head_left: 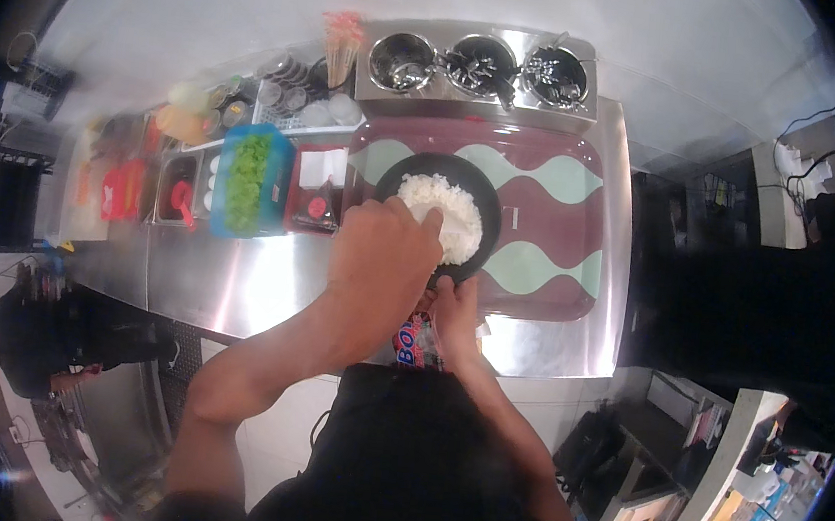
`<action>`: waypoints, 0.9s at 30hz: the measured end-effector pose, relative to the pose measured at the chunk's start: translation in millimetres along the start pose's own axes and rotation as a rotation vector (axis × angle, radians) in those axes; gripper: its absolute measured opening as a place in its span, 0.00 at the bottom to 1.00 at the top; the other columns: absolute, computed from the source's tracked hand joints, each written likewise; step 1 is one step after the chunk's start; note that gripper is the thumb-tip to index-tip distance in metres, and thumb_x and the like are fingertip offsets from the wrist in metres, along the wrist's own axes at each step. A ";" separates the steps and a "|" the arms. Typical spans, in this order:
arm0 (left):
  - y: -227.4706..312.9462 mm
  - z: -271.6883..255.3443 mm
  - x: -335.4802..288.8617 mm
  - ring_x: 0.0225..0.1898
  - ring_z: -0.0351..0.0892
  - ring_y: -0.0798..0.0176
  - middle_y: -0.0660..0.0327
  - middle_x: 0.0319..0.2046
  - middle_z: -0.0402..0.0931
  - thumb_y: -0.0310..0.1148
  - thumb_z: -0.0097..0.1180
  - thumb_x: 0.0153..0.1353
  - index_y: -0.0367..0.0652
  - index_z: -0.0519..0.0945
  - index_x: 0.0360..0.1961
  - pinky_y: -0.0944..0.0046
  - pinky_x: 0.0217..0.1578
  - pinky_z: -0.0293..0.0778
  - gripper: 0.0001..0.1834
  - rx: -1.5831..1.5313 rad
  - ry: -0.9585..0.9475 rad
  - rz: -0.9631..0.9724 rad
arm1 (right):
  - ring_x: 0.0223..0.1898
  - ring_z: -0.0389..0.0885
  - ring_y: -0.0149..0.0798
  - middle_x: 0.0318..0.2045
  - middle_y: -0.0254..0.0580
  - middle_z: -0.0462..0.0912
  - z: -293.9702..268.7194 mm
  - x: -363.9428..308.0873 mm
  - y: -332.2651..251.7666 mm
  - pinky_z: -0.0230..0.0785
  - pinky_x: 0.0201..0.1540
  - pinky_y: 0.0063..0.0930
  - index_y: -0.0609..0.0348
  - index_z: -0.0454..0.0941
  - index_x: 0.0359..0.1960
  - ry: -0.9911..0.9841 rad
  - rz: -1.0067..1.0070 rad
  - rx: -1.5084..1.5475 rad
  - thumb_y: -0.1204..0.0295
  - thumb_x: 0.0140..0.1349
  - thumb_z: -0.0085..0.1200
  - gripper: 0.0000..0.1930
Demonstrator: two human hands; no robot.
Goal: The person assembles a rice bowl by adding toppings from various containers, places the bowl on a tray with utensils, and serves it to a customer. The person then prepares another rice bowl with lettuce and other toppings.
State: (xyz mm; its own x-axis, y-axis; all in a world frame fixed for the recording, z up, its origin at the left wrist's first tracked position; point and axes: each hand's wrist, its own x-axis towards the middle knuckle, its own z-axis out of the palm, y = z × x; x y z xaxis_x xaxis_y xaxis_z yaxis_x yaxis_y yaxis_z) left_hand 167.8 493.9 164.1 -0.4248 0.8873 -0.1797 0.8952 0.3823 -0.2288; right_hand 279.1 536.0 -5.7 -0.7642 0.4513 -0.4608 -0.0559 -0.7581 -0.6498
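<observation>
Beneath your work lies the stainless-steel counter (264, 286), curved by the lens; beyond its right end the surroundings are too dark to make out. On it, the maroon tray (552, 223) with pale green wavy shapes is partly covered by the bowl, and the steel cutlery holder (472, 112) stands behind. Your left hand (378, 252) comes in from the lower left, elbow bent, back of the hand upward, fingers curled and thumb pointing over the rice — whether they grip anything cannot be told. The black bowl (490, 217) sits over the tray, left of its middle, its near-left side hidden by that hand. Your right hand (454, 314) touches the near rim, thumb uppermost; how far its fingers close underneath cannot be told. Within the bowl, the white rice (461, 227) forms a mound. Smallest is the printed package (416, 349) below the bowl — its bold lettering partly cut off between your forearms.
</observation>
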 end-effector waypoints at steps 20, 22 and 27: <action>-23.6 -10.7 -34.7 0.35 0.81 0.57 0.56 0.32 0.76 0.30 0.57 0.57 0.58 0.78 0.61 0.62 0.30 0.73 0.27 -0.041 -0.045 -0.059 | 0.44 0.84 0.55 0.55 0.55 0.71 -29.5 12.5 -32.4 0.82 0.47 0.47 0.64 0.53 0.64 -0.022 0.307 -0.039 0.71 0.64 0.46 0.28; -29.8 -22.4 -34.5 0.34 0.81 0.56 0.56 0.31 0.76 0.30 0.57 0.57 0.52 0.81 0.54 0.61 0.30 0.74 0.21 -0.076 0.024 -0.097 | 0.45 0.84 0.54 0.53 0.56 0.72 -32.9 15.7 -46.9 0.83 0.46 0.46 0.67 0.55 0.60 -0.023 0.261 -0.090 0.70 0.64 0.47 0.26; -26.2 43.6 -12.5 0.33 0.83 0.56 0.56 0.28 0.78 0.31 0.57 0.55 0.46 0.81 0.39 0.60 0.29 0.75 0.10 -0.063 -0.010 -0.111 | 0.47 0.83 0.49 0.51 0.57 0.73 -27.0 19.5 -49.5 0.83 0.48 0.47 0.72 0.59 0.55 -0.030 0.278 -0.113 0.75 0.65 0.41 0.18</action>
State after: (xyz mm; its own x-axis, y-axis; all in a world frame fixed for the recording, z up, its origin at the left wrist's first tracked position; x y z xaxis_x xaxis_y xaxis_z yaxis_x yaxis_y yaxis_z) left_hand 143.8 461.5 130.6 -0.5227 0.8360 -0.1667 0.8492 0.4937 -0.1873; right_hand 284.3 595.1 1.2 -0.7592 0.2181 -0.6133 0.2288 -0.7927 -0.5651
